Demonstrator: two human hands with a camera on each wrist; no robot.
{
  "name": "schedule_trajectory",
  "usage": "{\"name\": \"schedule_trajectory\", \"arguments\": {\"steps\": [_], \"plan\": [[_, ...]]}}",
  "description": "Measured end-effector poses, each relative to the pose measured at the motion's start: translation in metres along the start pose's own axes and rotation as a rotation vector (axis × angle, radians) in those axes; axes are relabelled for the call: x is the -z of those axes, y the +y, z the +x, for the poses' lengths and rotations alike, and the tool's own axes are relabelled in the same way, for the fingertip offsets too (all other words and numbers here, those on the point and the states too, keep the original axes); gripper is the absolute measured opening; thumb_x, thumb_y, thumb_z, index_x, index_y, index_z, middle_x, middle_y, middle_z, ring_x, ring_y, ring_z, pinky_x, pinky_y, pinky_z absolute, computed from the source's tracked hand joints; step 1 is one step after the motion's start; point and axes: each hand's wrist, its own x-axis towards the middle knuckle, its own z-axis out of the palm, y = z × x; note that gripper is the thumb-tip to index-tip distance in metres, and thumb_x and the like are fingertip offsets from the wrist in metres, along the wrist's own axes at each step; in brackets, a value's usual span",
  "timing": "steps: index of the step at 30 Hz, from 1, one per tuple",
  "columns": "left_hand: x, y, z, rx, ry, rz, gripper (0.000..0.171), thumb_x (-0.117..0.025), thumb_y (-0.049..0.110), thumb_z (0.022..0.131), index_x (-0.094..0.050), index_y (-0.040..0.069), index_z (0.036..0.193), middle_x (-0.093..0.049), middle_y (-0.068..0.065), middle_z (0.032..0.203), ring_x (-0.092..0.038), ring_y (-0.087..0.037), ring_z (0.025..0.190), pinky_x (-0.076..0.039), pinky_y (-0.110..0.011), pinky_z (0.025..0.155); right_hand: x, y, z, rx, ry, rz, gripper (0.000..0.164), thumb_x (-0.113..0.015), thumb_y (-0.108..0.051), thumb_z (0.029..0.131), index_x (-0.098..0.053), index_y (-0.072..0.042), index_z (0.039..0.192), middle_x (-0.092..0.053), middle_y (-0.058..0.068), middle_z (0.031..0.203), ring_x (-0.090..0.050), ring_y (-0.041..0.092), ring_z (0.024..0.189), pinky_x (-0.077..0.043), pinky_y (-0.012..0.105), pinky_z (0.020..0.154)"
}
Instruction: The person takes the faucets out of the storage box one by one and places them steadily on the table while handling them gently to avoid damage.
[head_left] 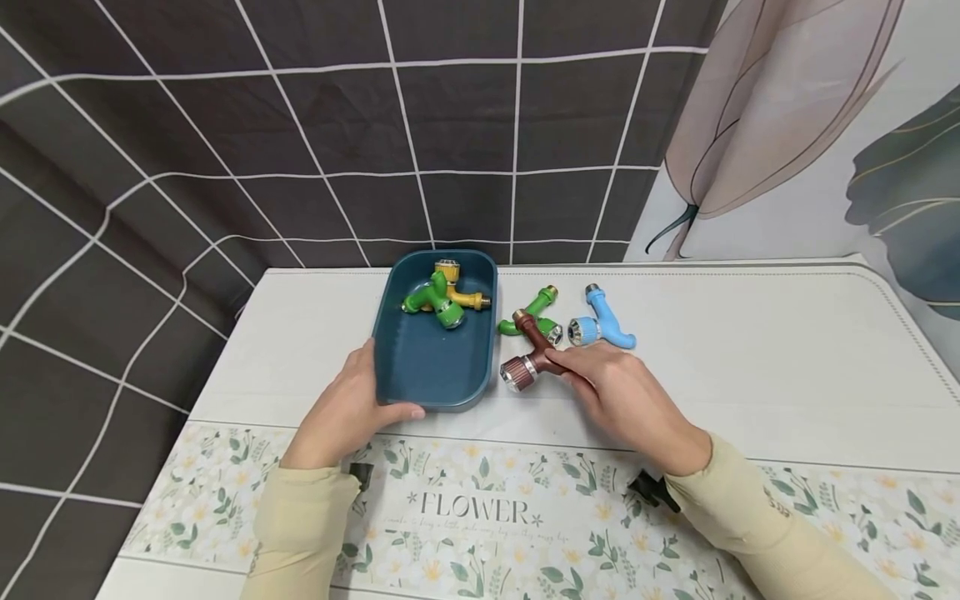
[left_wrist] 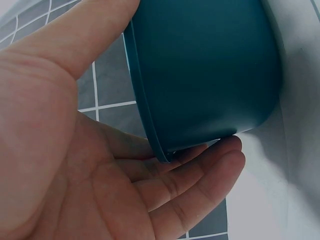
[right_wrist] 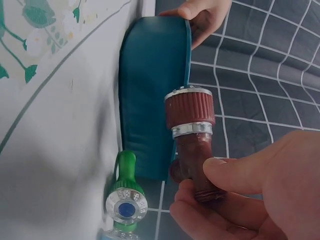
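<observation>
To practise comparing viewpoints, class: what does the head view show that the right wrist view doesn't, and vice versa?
Head only: the yellow tap and the green tap in the tray.
Right wrist only: a blue knob centre on the other green tap.
Both: the left hand against the tray, and the right hand holding the brown tap.

1. The head view looks forward and down from above the tabletop's near side, far enough off to show its back edge and both left hand and right hand.
2. The left wrist view faces the bin's outer wall very closely, turned sideways, tabletop at right.
3. The right wrist view, also sideways, looks past the brown tap, tabletop at left.
4. All three share the bin.
</observation>
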Motion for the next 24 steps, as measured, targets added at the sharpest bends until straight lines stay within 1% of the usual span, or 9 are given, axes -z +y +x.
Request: {"name": "schedule_trajectory", "arguments": {"steps": [8, 17, 24], "plan": [[-0.0005, -0.0003, -0.0002, -0.009, 0.005, 0.001, 0.124, -0.090, 0.038, 0.075, -0.007, 0.003, 0.161, -0.027, -0.027, 0.158, -0.034, -0.040, 0.143, -0.036, -0.058, 0.111, -0.0040, -0.0002, -0.0019, 0.003, -0.044, -0.012, 0.032, -0.071, -0.002, 0.091, -0.073, -0.008, 0.122, -0.075, 0.007, 0.105, -0.068, 0.021, 0.094, -0.057, 0.039, 0.079], [-0.0005, -0.0004, -0.0003, -0.004, 0.006, 0.004, 0.124, -0.090, 0.037, 0.075, -0.007, 0.002, 0.161, -0.028, -0.027, 0.157, -0.035, -0.040, 0.142, -0.036, -0.058, 0.110, -0.0067, -0.0002, -0.0030, -0.003, -0.088, -0.006, 0.033, -0.071, -0.002, 0.091, -0.072, -0.005, 0.124, -0.074, 0.009, 0.110, -0.069, 0.022, 0.098, -0.057, 0.040, 0.082], [-0.0008, 0.0001, 0.0005, 0.002, 0.004, 0.005, 0.124, -0.090, 0.037, 0.076, -0.006, 0.002, 0.161, -0.026, -0.027, 0.158, -0.034, -0.040, 0.143, -0.035, -0.058, 0.111, -0.0091, 0.0012, -0.0038, -0.006, -0.100, -0.004, 0.033, -0.071, -0.001, 0.091, -0.071, -0.003, 0.124, -0.074, 0.012, 0.110, -0.070, 0.024, 0.097, -0.058, 0.041, 0.080]]}}
